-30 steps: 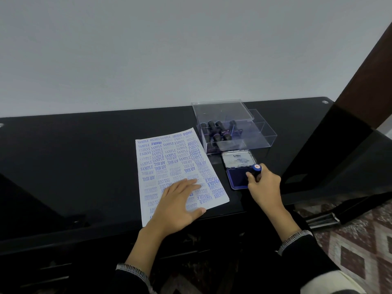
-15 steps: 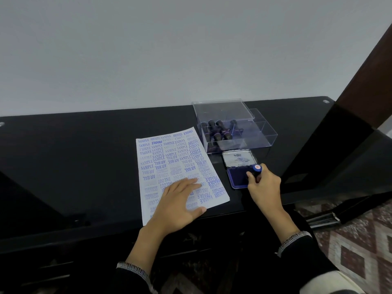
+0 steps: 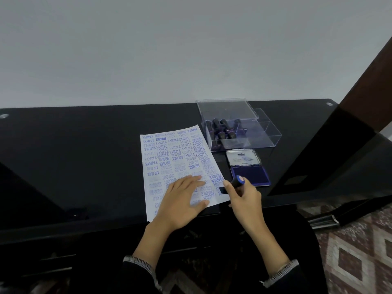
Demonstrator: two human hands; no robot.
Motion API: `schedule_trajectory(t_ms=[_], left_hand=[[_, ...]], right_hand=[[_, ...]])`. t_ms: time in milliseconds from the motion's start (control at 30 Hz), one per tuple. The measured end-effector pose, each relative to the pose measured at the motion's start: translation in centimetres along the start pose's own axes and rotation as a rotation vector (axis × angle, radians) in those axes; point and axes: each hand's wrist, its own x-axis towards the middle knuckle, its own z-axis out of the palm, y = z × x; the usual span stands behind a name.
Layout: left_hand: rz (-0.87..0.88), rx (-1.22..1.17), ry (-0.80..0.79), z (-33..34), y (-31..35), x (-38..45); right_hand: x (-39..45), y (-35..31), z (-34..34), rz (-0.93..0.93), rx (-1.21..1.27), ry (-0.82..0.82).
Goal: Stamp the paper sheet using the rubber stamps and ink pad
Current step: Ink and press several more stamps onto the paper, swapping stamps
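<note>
On the table, the ink pad lies just right of the paper sheet; the stamp box stands behind the pad, stamps inside.

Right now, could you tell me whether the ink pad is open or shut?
Open. The ink pad shows its bare blue inking surface, and its lid is swung back flat on the far side.

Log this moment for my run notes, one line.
right hand: holds stamp at paper edge | left hand: flat on paper | pad: open
</note>
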Motion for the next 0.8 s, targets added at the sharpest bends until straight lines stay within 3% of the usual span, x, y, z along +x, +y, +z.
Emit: schedule_trajectory(t_ms=[167,567,800], left_hand=[[0.0,0.007,0.009,0.0,-0.1,0.0],[-0.003,0.007,0.019,0.0,0.1,-0.1],[-0.084,-0.044,0.093,0.3,1.1,0.5]], right_hand=[[-0.3,0.5,0.1,0.012,-0.012,0.008],[-1.6,-0.2,0.2,-0.161,-0.099,0.026],[-1.3,0.4,0.7,-0.188,-0.15,0.009]])
